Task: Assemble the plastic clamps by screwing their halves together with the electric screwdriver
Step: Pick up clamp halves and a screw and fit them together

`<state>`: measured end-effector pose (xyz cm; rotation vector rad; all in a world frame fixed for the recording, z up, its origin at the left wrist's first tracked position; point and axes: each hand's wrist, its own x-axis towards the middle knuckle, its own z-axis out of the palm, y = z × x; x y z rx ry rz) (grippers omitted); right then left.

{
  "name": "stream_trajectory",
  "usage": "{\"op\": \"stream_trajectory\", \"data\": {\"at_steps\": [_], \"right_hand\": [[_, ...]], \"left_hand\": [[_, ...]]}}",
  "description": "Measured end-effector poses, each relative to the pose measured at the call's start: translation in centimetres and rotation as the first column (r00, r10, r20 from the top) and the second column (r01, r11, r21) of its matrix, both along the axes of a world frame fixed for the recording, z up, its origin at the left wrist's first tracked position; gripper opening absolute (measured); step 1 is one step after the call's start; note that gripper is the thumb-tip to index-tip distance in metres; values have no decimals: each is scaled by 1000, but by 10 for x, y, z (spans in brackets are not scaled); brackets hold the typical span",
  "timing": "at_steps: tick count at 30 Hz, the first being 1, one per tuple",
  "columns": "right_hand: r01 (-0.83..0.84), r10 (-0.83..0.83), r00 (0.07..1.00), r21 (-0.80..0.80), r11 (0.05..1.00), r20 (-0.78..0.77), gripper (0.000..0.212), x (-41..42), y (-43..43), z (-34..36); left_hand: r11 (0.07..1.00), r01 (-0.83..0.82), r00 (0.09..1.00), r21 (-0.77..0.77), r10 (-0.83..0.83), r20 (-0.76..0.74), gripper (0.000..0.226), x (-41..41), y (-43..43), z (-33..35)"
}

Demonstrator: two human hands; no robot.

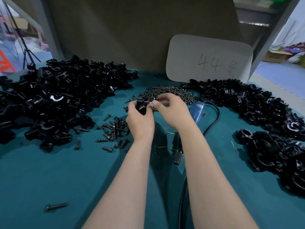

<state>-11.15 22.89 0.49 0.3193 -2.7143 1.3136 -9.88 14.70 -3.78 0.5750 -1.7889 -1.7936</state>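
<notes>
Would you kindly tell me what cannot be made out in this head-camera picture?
Head view, clamp part in the left hand: one half or two, fingers cover it.
Head view, right hand: what, if anything, it pinches; fingertips blurred.
Head view, electric screwdriver: past its blue housing, the right forearm covers it.
Head view, right clamp pile: cut off by the frame edge.

Black clamp [142, 106] sat at frame centre, gripped in left hand [140, 119]. Big heap of loose black clamp halves [54, 100] filled upper left; second heap [257, 103] curved along right side. Dark screws [168, 92] were piled just above centre, more screws [113, 129] scattered left of centre. Blue screwdriver [197, 111] lay right of centre, black cord [212, 123] looping from it.
</notes>
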Motion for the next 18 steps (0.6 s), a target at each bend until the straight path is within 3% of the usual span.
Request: {"op": "stream_trajectory", "data": {"at_steps": [3, 9, 18], "right_hand": [[-24, 23, 1000, -43, 999, -15, 31, 2, -3, 2], [54, -59, 994, -60, 997, -91, 2, 1, -4, -3], [75, -79, 992, -45, 996, -99, 5, 0, -3, -3]], "left_hand": [[996, 12, 1000, -92, -10, 27, 38, 3, 3, 0], [985, 48, 999, -167, -45, 25, 50, 5, 8, 0], [980, 47, 999, -191, -49, -8, 43, 4, 10, -4]]}}
